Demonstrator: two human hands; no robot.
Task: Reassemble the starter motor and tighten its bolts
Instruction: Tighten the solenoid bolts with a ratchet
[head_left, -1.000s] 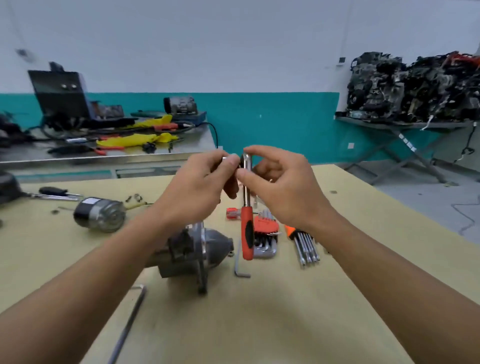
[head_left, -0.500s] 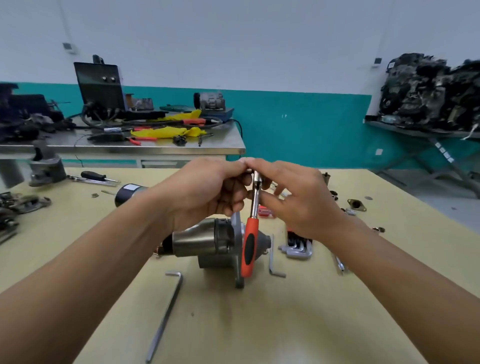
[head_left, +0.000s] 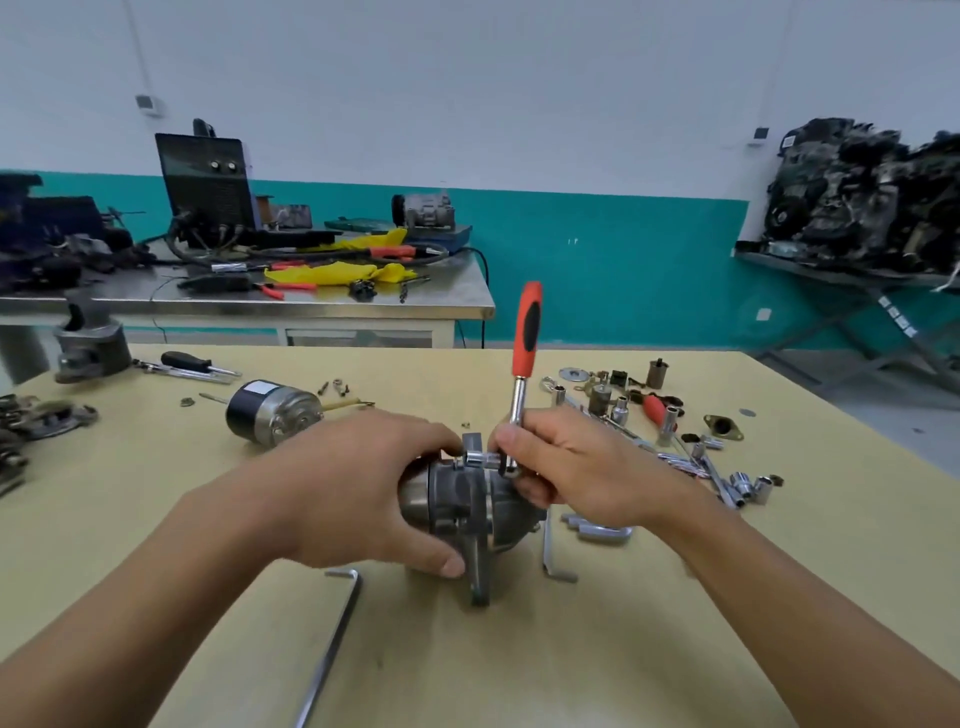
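Left hand (head_left: 363, 488) clasps the starter motor (head_left: 460, 496) while right hand (head_left: 582, 467) (fingers curled) grips the ratchet (head_left: 524, 338)

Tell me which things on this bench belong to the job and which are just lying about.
In use: starter motor held by left hand; ratchet wrench and socket in right hand.
Lying about: small electric motor, long hex key, screwdriver, loose sockets.

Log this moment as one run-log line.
left hand: grips starter motor | right hand: holds ratchet wrench at its head, red handle upright | socket: against motor flange | starter motor: resting on table
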